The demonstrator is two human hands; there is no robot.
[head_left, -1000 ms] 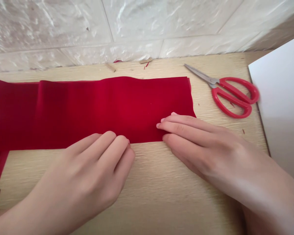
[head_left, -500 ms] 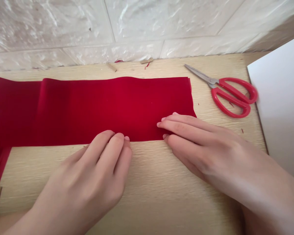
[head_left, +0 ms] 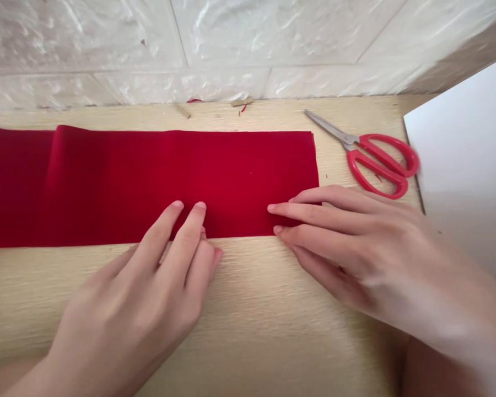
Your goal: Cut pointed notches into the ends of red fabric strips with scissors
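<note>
Red fabric strip (head_left: 182, 182), left end cut off, left hand (head_left: 136, 298), right hand (head_left: 355, 242) on near edge, grip unclear

We log one pale wood-grain tabletop (head_left: 248, 314), running back to the wall. On it, flat: a strip of red fabric (head_left: 177, 182), lying lengthwise and passing out of view at left, with a fold near that end. Just beyond its right end, not touching it, a pair of red-handled scissors (head_left: 351, 143), blades closed. Along the back edge, two tan wood slivers (head_left: 182, 111) and red thread snips (head_left: 242, 109). At right, a white board (head_left: 463, 165) overlaps the top; we cannot tell whether it rests there.
</note>
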